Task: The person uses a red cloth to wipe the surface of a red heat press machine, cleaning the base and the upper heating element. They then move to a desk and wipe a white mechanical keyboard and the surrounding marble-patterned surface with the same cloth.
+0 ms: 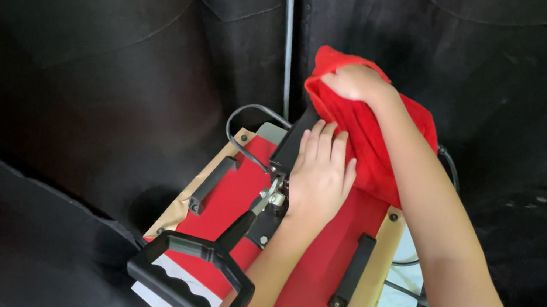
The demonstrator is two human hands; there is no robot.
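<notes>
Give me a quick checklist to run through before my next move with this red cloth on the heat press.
1. Right hand has the red cloth gripped: ok, fist closed on it.
2. Left hand steadies the press: ok, lying flat on the red top plate.
3. Black lever handle free of both hands: ok.
4. Cloth clear of the black cable: ok, apart.
5. Lower platen free of items: cannot tell, hidden.
6. Plate temperature: cannot tell.

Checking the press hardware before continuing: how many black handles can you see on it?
3: the big black loop lever handle at the near end, a black bar handle on the red plate's left, another on its right. Others may be hidden.
</notes>
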